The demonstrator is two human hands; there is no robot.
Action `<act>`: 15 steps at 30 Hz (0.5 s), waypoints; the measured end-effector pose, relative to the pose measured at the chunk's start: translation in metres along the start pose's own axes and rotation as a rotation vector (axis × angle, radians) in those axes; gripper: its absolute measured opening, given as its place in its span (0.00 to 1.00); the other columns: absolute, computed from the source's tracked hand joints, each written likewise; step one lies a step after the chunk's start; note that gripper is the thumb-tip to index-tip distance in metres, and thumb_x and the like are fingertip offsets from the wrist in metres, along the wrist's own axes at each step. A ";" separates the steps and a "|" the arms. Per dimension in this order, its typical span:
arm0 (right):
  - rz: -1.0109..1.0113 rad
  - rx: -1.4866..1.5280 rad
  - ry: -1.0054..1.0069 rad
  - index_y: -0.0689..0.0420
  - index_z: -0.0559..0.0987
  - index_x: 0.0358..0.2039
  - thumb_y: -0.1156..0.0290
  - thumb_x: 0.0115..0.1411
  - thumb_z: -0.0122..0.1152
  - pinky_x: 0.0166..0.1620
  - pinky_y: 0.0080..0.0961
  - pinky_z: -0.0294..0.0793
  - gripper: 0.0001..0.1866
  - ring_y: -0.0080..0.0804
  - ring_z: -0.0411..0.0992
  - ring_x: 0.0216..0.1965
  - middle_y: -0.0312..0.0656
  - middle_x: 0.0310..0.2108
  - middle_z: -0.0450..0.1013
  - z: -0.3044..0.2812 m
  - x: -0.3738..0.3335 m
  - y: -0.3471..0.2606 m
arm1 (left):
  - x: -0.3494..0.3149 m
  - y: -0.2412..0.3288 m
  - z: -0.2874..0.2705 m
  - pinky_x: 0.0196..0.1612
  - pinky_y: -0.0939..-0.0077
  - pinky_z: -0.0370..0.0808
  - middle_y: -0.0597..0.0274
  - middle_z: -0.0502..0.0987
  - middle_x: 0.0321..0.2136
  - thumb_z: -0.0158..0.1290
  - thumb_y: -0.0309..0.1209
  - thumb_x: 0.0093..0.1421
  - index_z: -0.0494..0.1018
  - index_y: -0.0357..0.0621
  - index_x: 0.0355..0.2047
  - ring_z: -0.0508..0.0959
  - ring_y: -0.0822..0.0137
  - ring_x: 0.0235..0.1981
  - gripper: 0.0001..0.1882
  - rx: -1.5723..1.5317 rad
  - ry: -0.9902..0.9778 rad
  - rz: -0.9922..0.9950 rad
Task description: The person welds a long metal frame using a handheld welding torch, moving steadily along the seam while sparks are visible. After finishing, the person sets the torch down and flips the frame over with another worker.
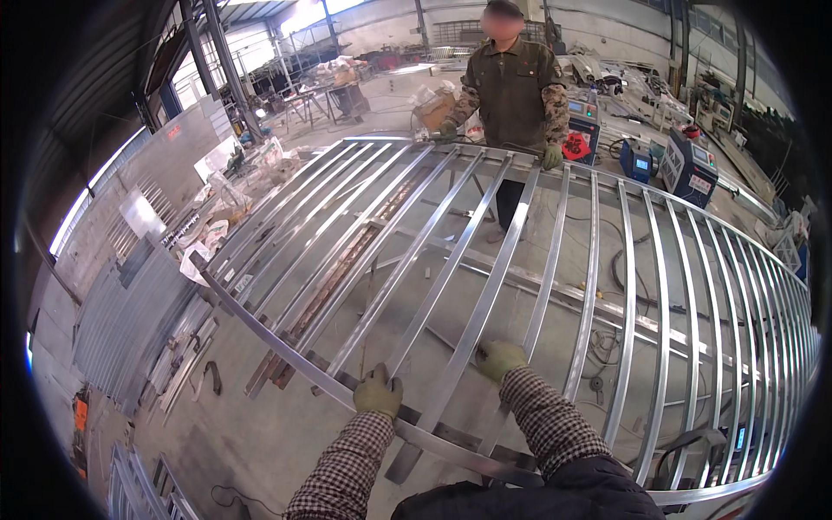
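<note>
A large frame of silvery metal bars spreads out in front of me, with many slats running away between a near and a far rail. My left hand [379,392], in a yellow-green glove, is closed over the near rail [290,354] beside the end of a slat. Further right, my right hand [501,360], gloved alike, is closed around a metal slat [557,247] a little in from that rail. Its fingertips are partly hidden. A wider slat [485,303] passes just left of it. The lower ends of some slats jut past the near rail.
Across the frame stands a co-worker [511,95], gloved hands at the far rail. Blue machines [689,165] stand behind at the right. Cables [617,260] and supporting beams [589,303] lie beneath the slats. Corrugated sheets [130,321] and metal offcuts [186,360] lie at the left.
</note>
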State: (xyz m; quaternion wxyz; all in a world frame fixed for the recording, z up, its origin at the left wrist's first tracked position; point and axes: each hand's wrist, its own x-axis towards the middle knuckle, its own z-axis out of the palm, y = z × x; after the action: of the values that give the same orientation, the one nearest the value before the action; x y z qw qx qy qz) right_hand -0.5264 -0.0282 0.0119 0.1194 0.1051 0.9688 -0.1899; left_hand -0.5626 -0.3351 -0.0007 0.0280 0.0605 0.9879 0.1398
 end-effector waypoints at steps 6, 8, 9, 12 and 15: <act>0.020 -0.036 0.012 0.48 0.81 0.57 0.52 0.70 0.50 0.58 0.47 0.76 0.23 0.49 0.79 0.54 0.48 0.51 0.81 0.003 0.002 -0.001 | -0.001 0.001 -0.003 0.51 0.48 0.80 0.45 0.81 0.50 0.55 0.48 0.64 0.70 0.47 0.60 0.83 0.43 0.47 0.28 0.011 -0.055 -0.020; 0.036 -0.028 0.015 0.48 0.81 0.57 0.52 0.70 0.49 0.59 0.47 0.76 0.23 0.49 0.79 0.55 0.48 0.52 0.81 0.004 0.004 -0.001 | 0.000 0.002 -0.004 0.52 0.48 0.79 0.45 0.81 0.50 0.54 0.48 0.64 0.69 0.47 0.60 0.83 0.43 0.48 0.29 0.014 -0.057 -0.006; 0.028 -0.028 0.042 0.47 0.82 0.55 0.52 0.69 0.50 0.58 0.47 0.77 0.22 0.50 0.79 0.53 0.48 0.50 0.82 0.005 0.005 -0.001 | -0.001 0.002 -0.006 0.52 0.48 0.79 0.45 0.81 0.50 0.54 0.48 0.64 0.69 0.47 0.61 0.83 0.43 0.48 0.29 0.027 -0.059 -0.009; 0.025 -0.028 0.116 0.47 0.84 0.52 0.53 0.68 0.53 0.55 0.46 0.78 0.20 0.50 0.80 0.50 0.47 0.46 0.83 0.010 0.006 0.000 | -0.001 0.000 -0.006 0.51 0.48 0.79 0.44 0.81 0.49 0.53 0.48 0.64 0.69 0.46 0.61 0.83 0.43 0.48 0.29 -0.015 -0.069 -0.014; 0.027 -0.025 0.127 0.47 0.84 0.51 0.53 0.68 0.53 0.55 0.45 0.79 0.19 0.50 0.80 0.50 0.47 0.46 0.83 0.016 0.008 0.003 | -0.002 -0.003 -0.004 0.51 0.48 0.79 0.44 0.81 0.49 0.53 0.48 0.65 0.69 0.46 0.61 0.83 0.43 0.47 0.29 -0.068 0.001 0.045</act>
State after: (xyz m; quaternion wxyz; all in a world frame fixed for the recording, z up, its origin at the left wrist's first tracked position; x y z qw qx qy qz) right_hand -0.5303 -0.0300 -0.0057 0.0614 0.1287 0.9753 -0.1688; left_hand -0.5611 -0.3391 0.0022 0.0266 0.0817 0.9810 0.1741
